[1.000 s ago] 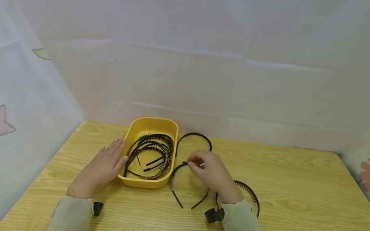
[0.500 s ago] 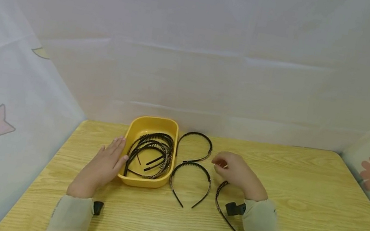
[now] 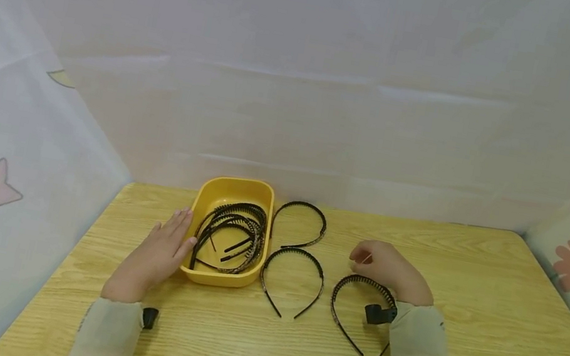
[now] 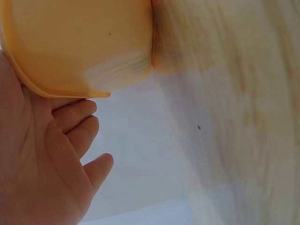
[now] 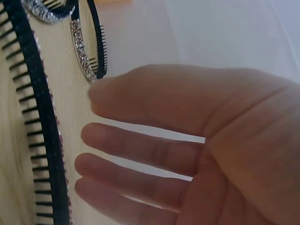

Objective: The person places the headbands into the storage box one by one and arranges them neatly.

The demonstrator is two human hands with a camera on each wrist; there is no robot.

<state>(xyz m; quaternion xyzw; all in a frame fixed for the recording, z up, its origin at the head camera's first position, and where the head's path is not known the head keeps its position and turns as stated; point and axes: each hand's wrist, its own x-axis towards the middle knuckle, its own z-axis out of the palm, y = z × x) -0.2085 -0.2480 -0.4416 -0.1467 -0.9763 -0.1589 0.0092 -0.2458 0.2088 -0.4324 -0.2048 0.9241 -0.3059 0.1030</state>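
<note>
My left hand lies with straight fingers against the left rim of a yellow plastic basket. In the left wrist view its fingers reach along the outside of the basket's rim. Several black toothed headbands lie heaped inside. Over the table at right, my right hand holds nothing, its fingers loosely bent. Just in front of it lies a headband, partly covered by the wrist camera. The right wrist view shows this headband's comb teeth and dark band beside the fingertips.
Two more headbands lie right of the basket, one at the back and one before it. Glittery trim shows on one in the right wrist view. A pale cloth wall closes off the wooden table's far edge.
My right hand has let go of the back headband, whose end it touched, and moved right to the rightmost headband. The left hand stays against the basket.
</note>
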